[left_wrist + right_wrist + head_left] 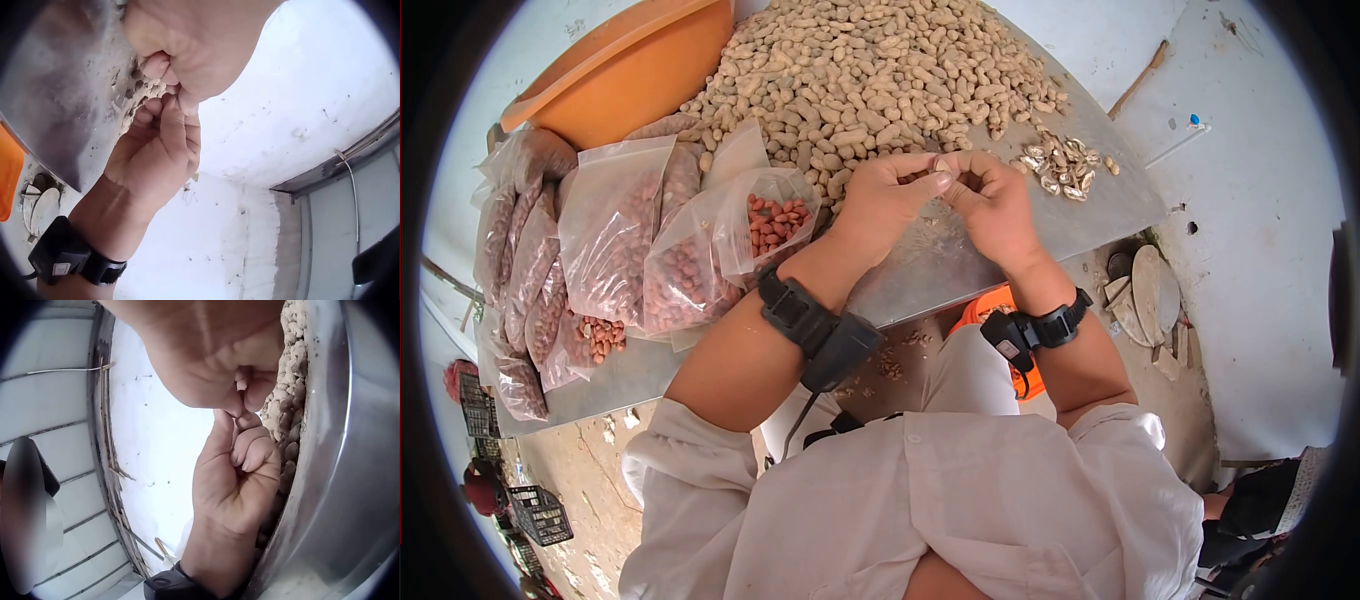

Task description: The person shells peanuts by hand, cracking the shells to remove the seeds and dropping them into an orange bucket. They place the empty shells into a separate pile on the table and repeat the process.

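Over the metal tabletop, my left hand (886, 206) and right hand (1002, 212) meet fingertip to fingertip. Between them they pinch a small peanut (941, 166), mostly covered by thumbs and fingers. In the left wrist view the right hand (159, 147) has its thumb and index finger pressed against the left fingertips. The right wrist view shows the left hand (234, 481) with its other fingers curled toward the palm. Just beyond the hands rises a large heap of unshelled peanuts (870, 80). Broken peanut shells (1068, 168) lie in a small pile right of the right hand.
Clear plastic bags of red peanut kernels (615, 235) crowd the table's left side, one open bag (780, 220) beside my left forearm. An orange basin (625, 75) stands at back left. Below the table edge sits an orange container (1032, 384). White walls border the table.
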A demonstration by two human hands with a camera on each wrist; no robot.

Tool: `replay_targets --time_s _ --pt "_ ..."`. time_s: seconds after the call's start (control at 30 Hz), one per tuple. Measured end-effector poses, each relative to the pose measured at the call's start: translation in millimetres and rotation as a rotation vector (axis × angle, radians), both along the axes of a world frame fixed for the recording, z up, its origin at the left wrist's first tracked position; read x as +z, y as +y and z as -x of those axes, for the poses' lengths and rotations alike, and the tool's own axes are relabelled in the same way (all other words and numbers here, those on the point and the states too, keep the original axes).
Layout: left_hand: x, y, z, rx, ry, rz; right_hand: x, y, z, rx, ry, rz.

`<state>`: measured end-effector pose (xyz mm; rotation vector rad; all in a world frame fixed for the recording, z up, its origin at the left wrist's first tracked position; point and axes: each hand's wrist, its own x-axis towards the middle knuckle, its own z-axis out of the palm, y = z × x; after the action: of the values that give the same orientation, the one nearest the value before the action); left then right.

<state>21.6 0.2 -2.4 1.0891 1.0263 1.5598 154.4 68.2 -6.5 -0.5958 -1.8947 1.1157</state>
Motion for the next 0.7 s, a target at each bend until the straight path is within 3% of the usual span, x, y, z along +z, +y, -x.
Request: replay_targets --time_s 0.27,0.4,0.57,0.7 --pt "10 -5 5 -0.005 -0.037 0.172 7 -5 1 0.163 0.110 0.142" --pt "3 -2 8 -0.012 0.065 0.009 15 -2 -3 0.254 0.043 0.208" --pt "-2 4 5 0.031 0.125 -0.127 9 -4 1 0.214 0.187 0.279" --pt "-3 2 3 0.089 0.088 -0.093 3 -9 9 0.178 0.315 0.358"
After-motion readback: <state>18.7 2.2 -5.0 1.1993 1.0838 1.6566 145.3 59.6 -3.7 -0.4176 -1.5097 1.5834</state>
